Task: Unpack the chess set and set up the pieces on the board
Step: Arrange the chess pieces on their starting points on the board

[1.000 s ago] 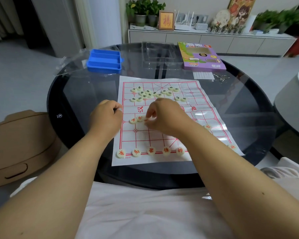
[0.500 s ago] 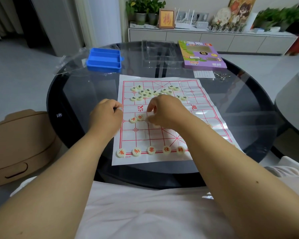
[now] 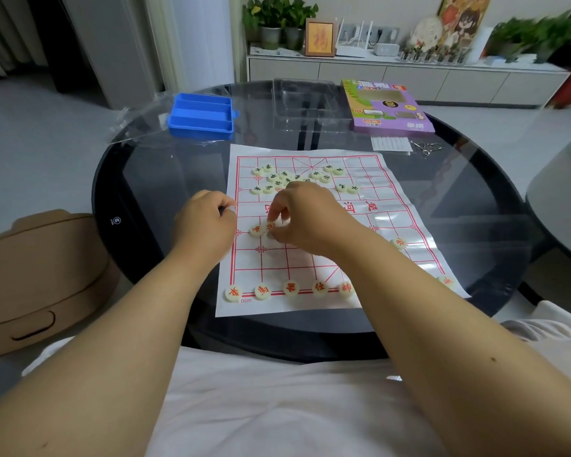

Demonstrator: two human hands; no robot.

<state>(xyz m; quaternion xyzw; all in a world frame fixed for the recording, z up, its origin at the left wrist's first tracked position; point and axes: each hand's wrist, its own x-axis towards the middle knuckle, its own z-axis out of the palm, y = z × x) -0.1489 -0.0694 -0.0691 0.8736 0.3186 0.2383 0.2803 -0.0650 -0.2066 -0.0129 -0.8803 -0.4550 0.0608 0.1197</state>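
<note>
Paper board [image 3: 370, 258], white with a red grid, lies on the dark round glass table [image 3: 139, 179] straight ahead of me. My right hand [image 3: 307, 222] is over the left-middle of the grid, its thumb and forefinger curled down and pinching a red-marked piece [image 3: 270, 225] that sits on the sheet. Touching it at nine o'clock is a second red piece [image 3: 256, 230]. My left hand [image 3: 206, 224] rests at the board's nine o'clock edge with its fingers curled into a loose fist; I can't tell whether it holds anything.

Along the six o'clock edge five red pieces [image 3: 291, 287] stand in a line on the nearest rank, and two more red ones [image 3: 399, 243] show at about four o'clock beyond my right forearm. Toward twelve o'clock, black-marked pieces [image 3: 279, 179] lie in a loose, unsorted cluster across the far ranks.

Off the board, a blue compartment tray [image 3: 201, 116] sits at eleven o'clock, a clear plastic insert [image 3: 305, 103] at twelve, and the purple box [image 3: 388, 105] at one o'clock. Just below the box lie a small white sheet [image 3: 391, 145] and some metal wire pieces [image 3: 426, 147]. A tan round container [image 3: 37, 275] stands beside the table at eight o'clock.
</note>
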